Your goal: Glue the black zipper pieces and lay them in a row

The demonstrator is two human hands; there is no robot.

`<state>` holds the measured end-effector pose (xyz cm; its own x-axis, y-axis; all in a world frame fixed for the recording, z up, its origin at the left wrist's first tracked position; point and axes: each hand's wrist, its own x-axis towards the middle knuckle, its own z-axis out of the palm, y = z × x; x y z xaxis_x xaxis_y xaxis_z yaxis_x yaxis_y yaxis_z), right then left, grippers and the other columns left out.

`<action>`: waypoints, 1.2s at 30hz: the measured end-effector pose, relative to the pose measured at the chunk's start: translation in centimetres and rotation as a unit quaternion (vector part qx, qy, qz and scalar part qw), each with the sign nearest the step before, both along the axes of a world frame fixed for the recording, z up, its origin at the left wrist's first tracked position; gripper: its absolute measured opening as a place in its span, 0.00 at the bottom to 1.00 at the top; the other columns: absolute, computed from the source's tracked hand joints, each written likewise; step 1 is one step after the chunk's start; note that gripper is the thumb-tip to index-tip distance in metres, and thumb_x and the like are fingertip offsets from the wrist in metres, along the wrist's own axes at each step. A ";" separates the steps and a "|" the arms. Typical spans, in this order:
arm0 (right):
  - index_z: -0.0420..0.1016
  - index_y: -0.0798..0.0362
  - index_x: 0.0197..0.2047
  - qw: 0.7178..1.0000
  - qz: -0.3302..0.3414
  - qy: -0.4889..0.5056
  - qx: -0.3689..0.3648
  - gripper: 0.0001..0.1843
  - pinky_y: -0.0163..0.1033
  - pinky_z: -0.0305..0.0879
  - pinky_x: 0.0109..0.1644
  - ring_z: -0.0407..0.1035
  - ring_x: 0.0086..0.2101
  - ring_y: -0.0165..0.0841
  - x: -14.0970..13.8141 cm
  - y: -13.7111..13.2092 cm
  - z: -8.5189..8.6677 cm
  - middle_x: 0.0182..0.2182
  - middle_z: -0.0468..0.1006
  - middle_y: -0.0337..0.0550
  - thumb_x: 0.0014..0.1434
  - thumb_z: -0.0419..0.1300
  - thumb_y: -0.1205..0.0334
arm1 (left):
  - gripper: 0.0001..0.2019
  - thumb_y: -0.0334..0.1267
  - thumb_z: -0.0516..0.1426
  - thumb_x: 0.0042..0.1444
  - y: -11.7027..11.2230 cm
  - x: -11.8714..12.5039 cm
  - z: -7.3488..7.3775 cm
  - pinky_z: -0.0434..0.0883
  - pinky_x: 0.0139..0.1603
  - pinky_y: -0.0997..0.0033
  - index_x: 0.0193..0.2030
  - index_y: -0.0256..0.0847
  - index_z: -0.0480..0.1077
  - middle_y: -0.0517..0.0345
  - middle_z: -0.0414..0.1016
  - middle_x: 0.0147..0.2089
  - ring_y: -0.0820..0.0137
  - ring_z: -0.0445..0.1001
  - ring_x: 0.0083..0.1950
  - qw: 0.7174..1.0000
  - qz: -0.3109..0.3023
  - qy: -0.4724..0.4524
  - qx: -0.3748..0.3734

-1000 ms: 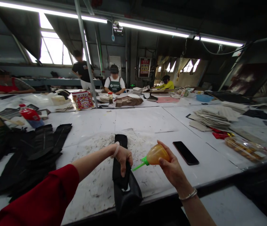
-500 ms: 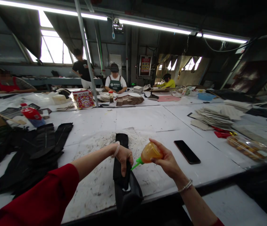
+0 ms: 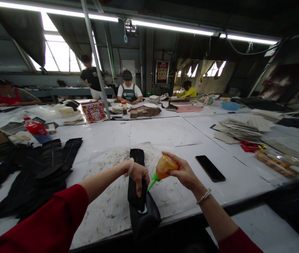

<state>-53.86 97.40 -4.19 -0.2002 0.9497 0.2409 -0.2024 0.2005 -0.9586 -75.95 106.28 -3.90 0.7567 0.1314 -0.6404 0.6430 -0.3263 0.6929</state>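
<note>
A long black piece (image 3: 145, 219), leather-like at its near end, lies across the front edge of the table. My left hand (image 3: 139, 175) is closed on it, thumb pressing from above, and a small white patch shows just below the thumb. In my right hand (image 3: 182, 170) is a squeeze bottle (image 3: 164, 167) of amber liquid, fingers wrapped round it. The bottle tilts down to the left. Its green nozzle tip is at the right side of the black piece, close beside my left thumb; whether it touches is too small to tell.
Black cut pieces (image 3: 41, 168) are heaped at the left. A phone (image 3: 210, 168) lies right of my right hand, with a clear box of food (image 3: 281, 163) and stacked sheets (image 3: 239, 130) beyond. A metal pole (image 3: 96, 59) rises past the red patterned box (image 3: 94, 111). Several people sit or stand farther back.
My right hand has shifted slightly left, and the bottle is tipped more steeply, nozzle down. The left hand keeps its hold on the black piece.
</note>
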 end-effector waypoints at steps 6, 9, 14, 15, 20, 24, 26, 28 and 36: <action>0.75 0.48 0.55 1.000 0.015 0.018 -0.014 0.33 0.42 0.66 0.49 0.71 0.41 0.36 0.1 0.2 -0.3 0.44 0.79 0.40 0.43 0.70 0.67 | 0.20 0.44 0.74 0.26 0.0 -0.2 -0.2 0.72 0.34 0.72 0.30 0.42 0.80 0.64 0.78 0.26 0.68 0.73 0.31 1.000 0.014 0.018 -0.007; 0.76 0.49 0.55 0.999 0.026 0.039 -0.020 0.33 0.40 0.65 0.49 0.71 0.42 0.35 0.2 0.3 -0.6 0.44 0.79 0.39 0.43 0.71 0.67 | 0.21 0.45 0.74 0.27 -0.1 -0.4 -0.2 0.72 0.36 0.73 0.31 0.41 0.80 0.64 0.78 0.27 0.69 0.73 0.32 1.000 0.014 -0.001 -0.008; 0.76 0.49 0.54 0.996 0.037 0.073 -0.029 0.33 0.38 0.64 0.48 0.70 0.41 0.34 0.5 0.4 -1.2 0.42 0.79 0.39 0.42 0.73 0.67 | 0.20 0.44 0.74 0.25 0.0 -0.8 -0.5 0.70 0.31 0.73 0.28 0.39 0.78 0.63 0.76 0.26 0.70 0.72 0.30 1.000 0.024 -0.010 -0.010; 0.76 0.49 0.54 0.996 0.040 0.079 -0.031 0.33 0.38 0.64 0.48 0.70 0.40 0.34 0.6 0.4 -1.3 0.42 0.79 0.39 0.42 0.73 0.67 | 0.20 0.44 0.74 0.25 0.0 -0.9 -0.5 0.69 0.30 0.74 0.28 0.39 0.78 0.63 0.76 0.26 0.71 0.71 0.29 0.999 0.029 -0.011 -0.011; 0.77 0.48 0.53 0.992 0.048 0.109 -0.047 0.33 0.35 0.63 0.45 0.69 0.38 0.31 0.9 0.2 -1.5 0.39 0.79 0.38 0.41 0.74 0.68 | 0.19 0.44 0.74 0.26 0.1 -1.2 -0.6 0.67 0.29 0.75 0.27 0.40 0.78 0.64 0.74 0.27 0.72 0.70 0.29 0.999 0.032 -0.040 -0.007; 0.77 0.48 0.53 0.990 0.048 0.123 -0.056 0.33 0.35 0.63 0.43 0.69 0.36 0.31 1.1 -0.1 -1.6 0.37 0.79 0.37 0.40 0.74 0.67 | 0.18 0.45 0.74 0.27 0.2 -1.5 -0.3 0.67 0.30 0.75 0.27 0.41 0.79 0.63 0.74 0.27 0.71 0.71 0.31 0.996 0.017 -0.083 0.010; 0.78 0.49 0.53 0.988 0.049 0.133 -0.063 0.34 0.35 0.63 0.43 0.69 0.36 0.31 1.2 -0.3 -1.6 0.37 0.79 0.38 0.40 0.74 0.67 | 0.18 0.45 0.74 0.27 0.2 -1.6 -0.2 0.67 0.30 0.75 0.27 0.41 0.79 0.62 0.75 0.27 0.70 0.71 0.31 0.995 0.016 -0.098 0.014; 0.78 0.49 0.52 0.986 0.049 0.145 -0.070 0.34 0.34 0.63 0.42 0.69 0.36 0.30 1.3 -0.4 -1.7 0.37 0.79 0.38 0.39 0.75 0.67 | 0.18 0.44 0.74 0.27 0.2 -1.7 -0.1 0.68 0.30 0.75 0.28 0.42 0.80 0.62 0.75 0.27 0.70 0.71 0.31 0.993 0.020 -0.114 0.017; 0.76 0.51 0.54 0.981 0.055 0.173 -0.072 0.34 0.36 0.65 0.42 0.70 0.36 0.32 1.7 -0.9 -2.2 0.37 0.79 0.40 0.41 0.75 0.64 | 0.18 0.44 0.74 0.29 0.2 -2.4 0.1 0.67 0.28 0.75 0.28 0.40 0.79 0.61 0.73 0.29 0.70 0.70 0.31 0.990 0.045 -0.129 0.021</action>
